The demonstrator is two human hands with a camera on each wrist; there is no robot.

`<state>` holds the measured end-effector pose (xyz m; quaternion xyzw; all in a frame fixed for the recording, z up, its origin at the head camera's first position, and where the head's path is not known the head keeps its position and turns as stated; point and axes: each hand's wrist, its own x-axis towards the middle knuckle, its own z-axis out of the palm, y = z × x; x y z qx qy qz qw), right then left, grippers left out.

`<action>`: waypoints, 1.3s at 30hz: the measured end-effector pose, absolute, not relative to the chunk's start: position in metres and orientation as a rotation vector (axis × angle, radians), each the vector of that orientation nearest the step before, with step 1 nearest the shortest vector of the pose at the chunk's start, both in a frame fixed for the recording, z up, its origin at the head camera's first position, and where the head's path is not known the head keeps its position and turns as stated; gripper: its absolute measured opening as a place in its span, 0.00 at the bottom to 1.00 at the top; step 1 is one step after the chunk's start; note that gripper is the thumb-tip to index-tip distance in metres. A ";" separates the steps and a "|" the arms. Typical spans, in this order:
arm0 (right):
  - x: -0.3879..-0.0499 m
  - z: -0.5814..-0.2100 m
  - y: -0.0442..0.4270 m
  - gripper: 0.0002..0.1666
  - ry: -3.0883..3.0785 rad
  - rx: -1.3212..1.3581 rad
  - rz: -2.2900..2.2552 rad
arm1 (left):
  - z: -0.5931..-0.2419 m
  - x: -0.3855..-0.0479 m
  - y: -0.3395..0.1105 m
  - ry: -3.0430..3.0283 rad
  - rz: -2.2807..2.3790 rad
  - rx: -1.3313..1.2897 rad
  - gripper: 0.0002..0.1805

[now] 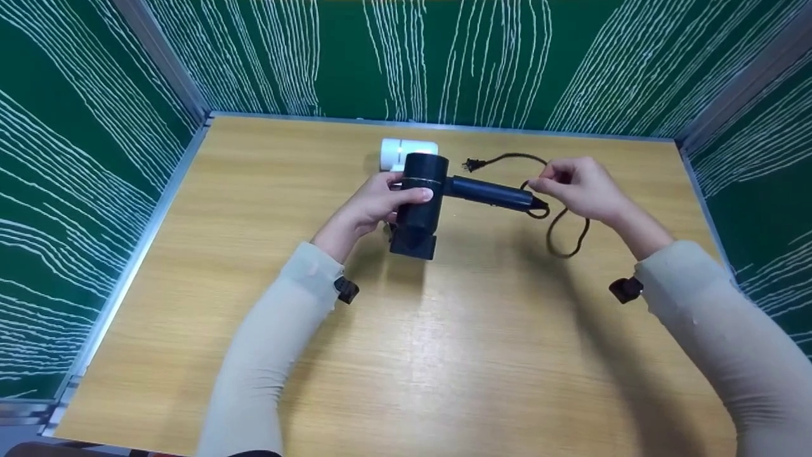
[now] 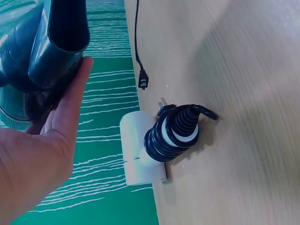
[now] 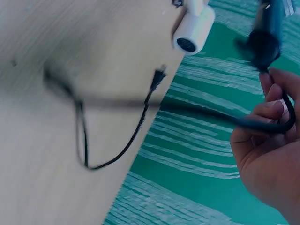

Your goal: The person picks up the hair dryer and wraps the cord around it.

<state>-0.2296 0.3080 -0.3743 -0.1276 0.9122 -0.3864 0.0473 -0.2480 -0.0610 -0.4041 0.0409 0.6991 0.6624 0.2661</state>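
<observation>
Our left hand is wrapped round the barrel of a black hair dryer, thumb across its near face, holding it raised above the middle of the table, nozzle toward us and handle out to our right. Our right hand has its fingers curled and pinches the dryer's cord just past the handle's end. From there the cord makes a small loop by that end, and a longer one hangs lower; its plug lies farther off on the wood. Just beyond the barrel, on the table, we have a white hair dryer with a black cord coil wound snugly round its handle. Judging by that, we take the white one's cord as finished, while the black one's seems barely begun: its handle is bare, and nearly the whole length is left to gather. Green walls stand behind.
</observation>
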 end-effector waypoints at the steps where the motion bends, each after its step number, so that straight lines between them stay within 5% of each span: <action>1: -0.229 -0.372 0.305 0.17 2.795 -0.405 -1.179 | -0.404 -0.248 -0.061 1.900 1.792 0.098 0.38; 24: -0.213 -0.392 0.273 0.20 2.634 -0.537 -1.616 | -0.406 -0.247 -0.061 1.852 2.093 -0.015 0.37; 39: -0.210 -0.401 0.271 0.26 2.260 -0.356 -1.809 | -0.406 -0.246 -0.060 1.697 2.242 0.015 0.31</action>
